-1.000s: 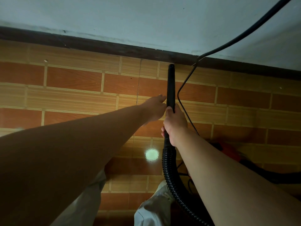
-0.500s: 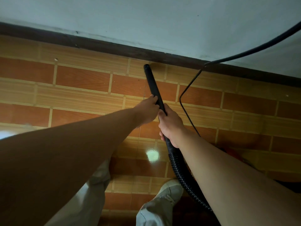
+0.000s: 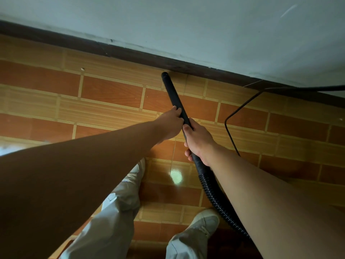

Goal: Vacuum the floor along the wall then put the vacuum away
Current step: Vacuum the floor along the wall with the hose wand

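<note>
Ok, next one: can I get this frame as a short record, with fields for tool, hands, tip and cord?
tool: black vacuum wand on a ribbed hose
right hand: grips the wand's lower end
left hand: holds the wand higher up
tip: down by the baseboard
cord: black, runs along the baseboard at right

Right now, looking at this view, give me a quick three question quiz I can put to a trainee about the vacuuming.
1. True or false: the nozzle tip is close to the dark baseboard.
2. Compared with the left hand, the right hand grips the black wand: A) nearer the tip; B) nearer the ribbed hose; C) not at all.
3. Fill in: in the picture, the thin cord lies to the ___ of the wand.
Key: 1 true; 2 B; 3 right.
</note>
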Action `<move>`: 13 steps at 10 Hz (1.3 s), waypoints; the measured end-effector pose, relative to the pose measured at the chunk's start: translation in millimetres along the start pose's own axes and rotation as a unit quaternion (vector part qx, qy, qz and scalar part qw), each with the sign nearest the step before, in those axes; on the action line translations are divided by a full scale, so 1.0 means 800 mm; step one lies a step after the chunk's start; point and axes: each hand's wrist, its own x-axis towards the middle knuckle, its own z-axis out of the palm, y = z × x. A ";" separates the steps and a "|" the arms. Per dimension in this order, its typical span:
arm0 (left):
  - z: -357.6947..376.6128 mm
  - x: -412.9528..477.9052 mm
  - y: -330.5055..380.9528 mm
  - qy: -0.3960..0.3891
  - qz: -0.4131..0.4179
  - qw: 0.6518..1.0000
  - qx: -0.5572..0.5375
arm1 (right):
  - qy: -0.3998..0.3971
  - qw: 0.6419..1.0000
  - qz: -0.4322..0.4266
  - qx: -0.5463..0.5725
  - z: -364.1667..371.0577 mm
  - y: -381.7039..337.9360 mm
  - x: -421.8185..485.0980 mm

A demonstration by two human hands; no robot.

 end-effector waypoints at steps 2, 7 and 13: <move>-0.018 -0.013 -0.001 -0.055 -0.032 0.998 0.011 | 0.008 0.998 0.023 -0.051 0.010 -0.019 0.004; 0.001 -0.028 0.005 -0.160 -0.051 0.959 0.226 | 0.035 0.978 0.001 -0.204 0.022 0.022 0.016; -0.006 -0.055 -0.041 -0.042 -0.132 0.985 -0.103 | 0.024 0.971 -0.068 -0.230 0.058 0.005 0.012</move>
